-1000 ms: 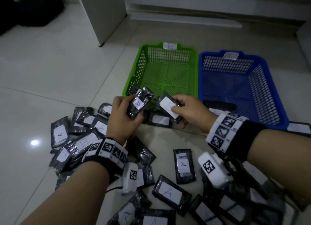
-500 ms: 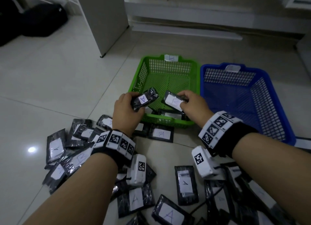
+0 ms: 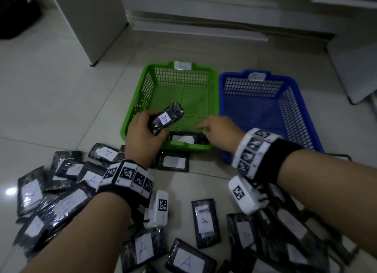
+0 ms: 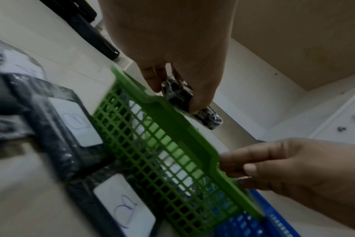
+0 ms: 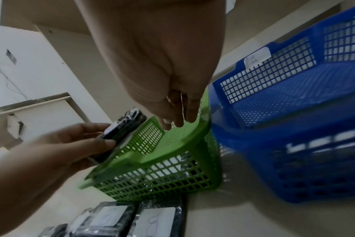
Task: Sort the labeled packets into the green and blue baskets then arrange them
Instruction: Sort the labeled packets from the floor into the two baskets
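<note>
Head view: pale tiled floor, loose packets strewn near. Green basket holds one packet; blue basket beside it.

Left wrist: left hand grips the A-labeled packet above the green rim.

Right wrist: right hand hangs relaxed, holding nothing.

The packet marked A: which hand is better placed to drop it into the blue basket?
Left, I'd say: the left hand already grips that packet. The right hand, open and nearer the blue basket, holds nothing.
</note>
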Tool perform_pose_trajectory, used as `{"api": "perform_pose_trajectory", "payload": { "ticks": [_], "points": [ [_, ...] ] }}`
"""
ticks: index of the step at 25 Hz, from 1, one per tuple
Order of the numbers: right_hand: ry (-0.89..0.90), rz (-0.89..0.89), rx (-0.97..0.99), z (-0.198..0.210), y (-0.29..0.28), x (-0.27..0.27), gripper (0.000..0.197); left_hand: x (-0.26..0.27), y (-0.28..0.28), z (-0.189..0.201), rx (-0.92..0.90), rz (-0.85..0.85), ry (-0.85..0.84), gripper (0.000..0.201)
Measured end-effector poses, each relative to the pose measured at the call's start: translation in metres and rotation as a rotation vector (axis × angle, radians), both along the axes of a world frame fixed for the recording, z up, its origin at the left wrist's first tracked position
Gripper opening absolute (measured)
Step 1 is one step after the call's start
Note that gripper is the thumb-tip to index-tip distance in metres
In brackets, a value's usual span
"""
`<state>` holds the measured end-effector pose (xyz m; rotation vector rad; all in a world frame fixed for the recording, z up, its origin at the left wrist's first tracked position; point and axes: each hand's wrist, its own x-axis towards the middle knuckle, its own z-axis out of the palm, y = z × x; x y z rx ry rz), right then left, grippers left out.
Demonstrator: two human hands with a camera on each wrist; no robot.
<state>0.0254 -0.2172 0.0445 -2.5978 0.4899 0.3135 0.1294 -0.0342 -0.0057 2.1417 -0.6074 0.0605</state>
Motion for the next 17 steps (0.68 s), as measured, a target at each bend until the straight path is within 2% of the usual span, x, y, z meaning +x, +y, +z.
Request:
{"api": "perform_pose_trajectory", "payload": {
  "ticks": [3,5,8,10,14,16,17],
  "points": [
    [0.001,-0.043,0.010,0.025,-0.040,-0.063,0.026,-0.020,-0.043,0.009,-0.005,-0.113,-0.016,0.044],
    [0.027,-0.108,-0.037,0.021,-0.066,-0.111,0.025,-0.040,-0.078,0.013,0.056,-0.236,-0.022,0.045],
    [0.012,-0.234,-0.062,-0.006,-0.087,-0.175,0.039,-0.077,-0.124,0.010,0.223,-0.388,-0.023,0.046],
    [-0.090,-0.251,-0.066,-0.028,-0.090,-0.204,0.052,-0.099,-0.145,0.005,0.353,-0.452,-0.061,0.046],
    [-0.145,-0.108,-0.101,-0.053,-0.092,-0.227,0.076,-0.114,-0.171,-0.002,0.650,-0.456,-0.162,0.045],
    [-0.172,-0.133,-0.048,-0.053,-0.097,-0.231,0.074,-0.117,-0.180,-0.001,0.754,-0.458,-0.166,0.044],
    [-0.249,-0.170,-0.036,-0.053,-0.098,-0.233,0.069,-0.117,-0.181,0.000,0.792,-0.466,-0.151,0.042]
  ]
}}
